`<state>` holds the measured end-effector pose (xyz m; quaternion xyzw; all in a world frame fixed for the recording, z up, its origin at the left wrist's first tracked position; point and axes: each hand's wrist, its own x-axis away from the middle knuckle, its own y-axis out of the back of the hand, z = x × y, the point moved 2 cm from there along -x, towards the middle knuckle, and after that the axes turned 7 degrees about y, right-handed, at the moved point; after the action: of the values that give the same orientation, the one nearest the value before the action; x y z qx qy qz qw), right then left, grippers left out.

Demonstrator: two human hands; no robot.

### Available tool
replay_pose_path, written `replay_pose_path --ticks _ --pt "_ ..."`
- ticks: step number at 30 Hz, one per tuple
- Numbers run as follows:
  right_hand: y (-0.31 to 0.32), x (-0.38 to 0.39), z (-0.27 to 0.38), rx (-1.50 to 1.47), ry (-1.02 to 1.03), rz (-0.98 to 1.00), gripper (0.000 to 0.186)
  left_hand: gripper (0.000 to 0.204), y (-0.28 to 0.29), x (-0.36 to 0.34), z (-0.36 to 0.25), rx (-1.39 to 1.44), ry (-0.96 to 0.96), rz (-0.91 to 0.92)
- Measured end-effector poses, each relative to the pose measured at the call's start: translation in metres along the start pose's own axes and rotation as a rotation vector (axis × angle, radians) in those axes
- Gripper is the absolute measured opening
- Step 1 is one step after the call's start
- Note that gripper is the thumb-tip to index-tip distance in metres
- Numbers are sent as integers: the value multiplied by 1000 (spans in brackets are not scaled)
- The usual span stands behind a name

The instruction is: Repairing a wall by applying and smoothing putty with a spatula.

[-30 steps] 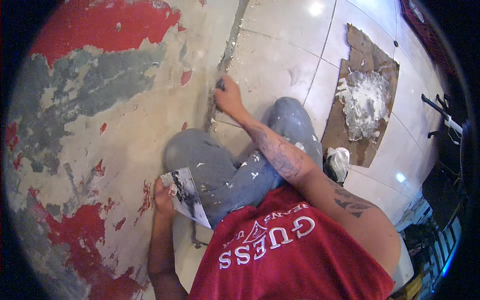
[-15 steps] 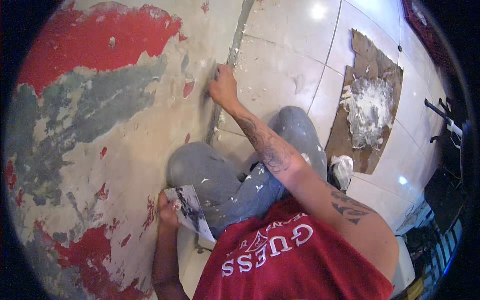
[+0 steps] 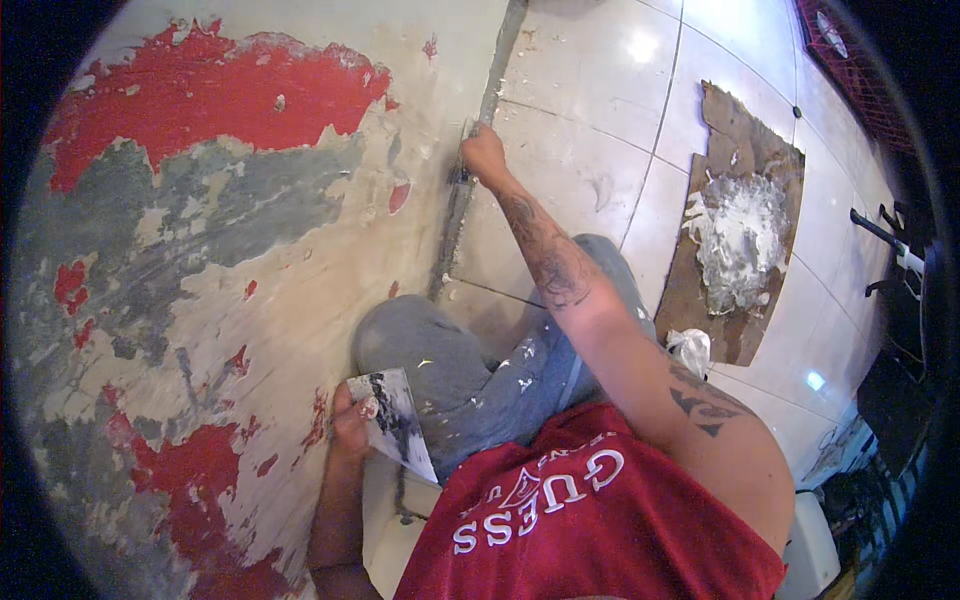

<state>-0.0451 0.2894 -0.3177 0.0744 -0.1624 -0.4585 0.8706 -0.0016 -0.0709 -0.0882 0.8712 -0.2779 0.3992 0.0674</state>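
My right hand (image 3: 485, 156) is closed around a small flat scraper (image 3: 468, 130), mostly hidden by the fingers, at the low edge of the wall where it meets the floor. In my left hand (image 3: 351, 424), beside my bent knee and close to the wall, is a thin rectangular plate (image 3: 405, 425), pale with dark smears. A dab of white paste sits at the thumb. The wall (image 3: 270, 320) is patchy: beige skim, grey areas and bare red paint (image 3: 230, 95).
Right of my legs, a torn brown cardboard sheet (image 3: 735, 135) lies on the pale floor tiles (image 3: 570, 190), with white paste (image 3: 740, 240) spread over it. A crumpled white bag (image 3: 689, 351) sits by its near end. Crumbs lie along the wall's foot. Dark metal legs stand far right.
My right hand has moved slightly right in the picture, still at the wall's foot. The whole scene has shifted a little right and down; my left hand still holds the plate.
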Motion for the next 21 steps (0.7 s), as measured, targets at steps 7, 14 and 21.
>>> replay_pose_path --ticks 7,14,21 --pt "3 62 92 19 234 -38 29 37 15 2 13 129 88 -90" --pt "22 16 26 -131 4 -52 28 36 11 4 4 85 -65 -34" --pt "5 -49 9 84 119 -60 31 37 -27 -2 -17 181 102 -19"
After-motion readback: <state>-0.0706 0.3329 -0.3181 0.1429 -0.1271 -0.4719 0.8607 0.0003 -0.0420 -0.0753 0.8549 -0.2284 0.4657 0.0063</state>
